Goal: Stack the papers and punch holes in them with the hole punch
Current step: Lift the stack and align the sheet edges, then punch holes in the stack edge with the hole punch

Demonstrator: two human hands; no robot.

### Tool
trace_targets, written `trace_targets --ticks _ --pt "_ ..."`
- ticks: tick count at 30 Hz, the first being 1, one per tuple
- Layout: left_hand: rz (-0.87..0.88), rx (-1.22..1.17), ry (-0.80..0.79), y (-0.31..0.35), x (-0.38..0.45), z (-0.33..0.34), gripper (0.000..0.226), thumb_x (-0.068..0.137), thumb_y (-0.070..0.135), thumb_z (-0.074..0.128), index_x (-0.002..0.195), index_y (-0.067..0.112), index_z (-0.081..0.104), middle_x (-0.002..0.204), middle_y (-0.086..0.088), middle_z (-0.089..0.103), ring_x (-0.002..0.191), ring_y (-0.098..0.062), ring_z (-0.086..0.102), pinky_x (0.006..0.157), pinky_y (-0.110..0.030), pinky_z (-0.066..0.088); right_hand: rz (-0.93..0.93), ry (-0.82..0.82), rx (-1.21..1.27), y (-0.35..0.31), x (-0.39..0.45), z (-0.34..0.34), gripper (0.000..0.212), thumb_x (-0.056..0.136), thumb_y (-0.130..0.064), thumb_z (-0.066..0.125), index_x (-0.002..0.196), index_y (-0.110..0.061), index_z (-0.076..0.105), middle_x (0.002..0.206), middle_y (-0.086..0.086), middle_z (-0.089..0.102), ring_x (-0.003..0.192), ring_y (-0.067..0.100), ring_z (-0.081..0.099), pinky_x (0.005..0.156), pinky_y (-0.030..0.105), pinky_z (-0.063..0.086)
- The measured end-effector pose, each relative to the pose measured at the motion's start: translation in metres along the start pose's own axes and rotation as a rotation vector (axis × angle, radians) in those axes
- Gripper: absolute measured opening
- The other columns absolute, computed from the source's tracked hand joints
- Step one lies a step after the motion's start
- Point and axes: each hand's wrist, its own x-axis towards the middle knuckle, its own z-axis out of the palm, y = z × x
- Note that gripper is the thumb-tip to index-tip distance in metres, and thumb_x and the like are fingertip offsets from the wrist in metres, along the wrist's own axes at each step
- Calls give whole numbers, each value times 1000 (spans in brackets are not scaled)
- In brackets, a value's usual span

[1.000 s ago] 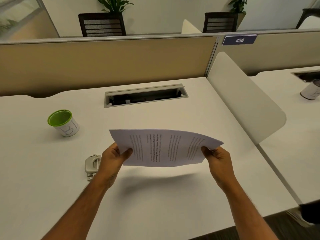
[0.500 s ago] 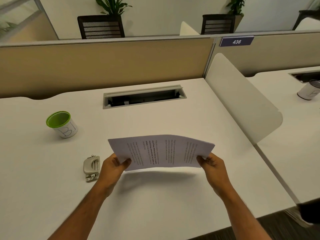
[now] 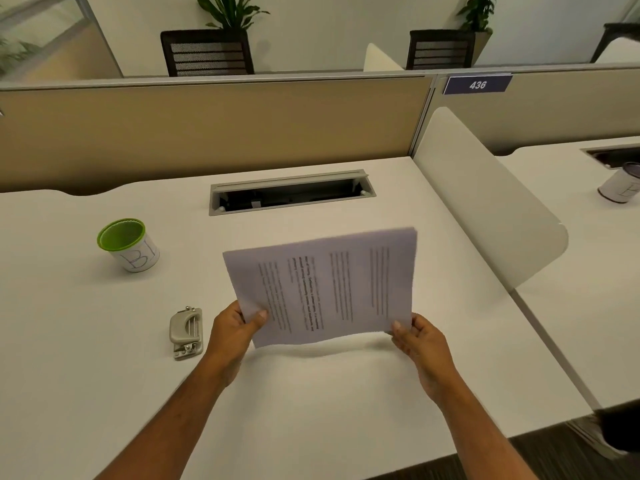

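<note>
Open-plan office: white desk w/ cable tray, tan cubicle partition, seat no. plate "436", mesh chairs & potted plants behind, curved divider btwn desks.

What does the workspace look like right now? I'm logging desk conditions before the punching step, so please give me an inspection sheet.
Surface: white desk, mostly bare, with an open cable tray slot near the back.
Job's things: stack of papers, printed, held tilted above the desk; hole punch lying on the desk, untouched, beside the left hand.
Clutter: green-rimmed cup marked with handwriting, standing on the far left.
Grippers: left hand and right hand each pinch a lower corner of the stack.
Cables: nothing seen clearly; the slot's inside is too dark to tell.
Surroundings: tan partition, white divider, sign reading 436, chairs and plants behind, another cup on the neighbouring desk.
</note>
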Motion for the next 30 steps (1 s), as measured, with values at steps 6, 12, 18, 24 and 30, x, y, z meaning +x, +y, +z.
trace_targets --ticks 6,12,18,24,30 --pt "-220 -352 62 1 -4 15 31 88 -1 66 116 14 66 110 -9 76 105 -29 68 86 -47 56 294 1 533 11 -2 41 51 78 -22 78 124 -7 63 120 17 74 110 29 72 89 40 59" --pt "-388 -441 176 -20 -19 34 30 86 -10 65 103 14 68 105 -6 74 98 -28 69 78 -40 58 410 -96 496 12 -12 104 28 97 -10 66 124 -12 65 119 11 76 106 28 74 77 38 63" --pt "-456 -338 197 -31 -23 29 25 87 -9 64 98 14 67 96 -4 74 91 -26 71 68 -37 59 427 58 292 21 -16 119 39 90 16 48 106 -13 67 92 -1 82 83 22 79 61 35 63" --pt "-185 263 349 -18 -26 -5 18 89 13 64 107 14 64 93 -5 75 79 -23 74 69 -36 59 360 235 121 26 -9 110 40 84 15 43 99 -17 62 99 1 74 87 27 73 63 46 66" --pt "111 603 758 -9 -13 -65 24 89 12 62 113 13 58 114 -14 52 100 -30 54 84 -43 49 316 327 16 27 7 99 28 81 6 45 96 -11 61 102 13 73 87 34 71 76 47 62"
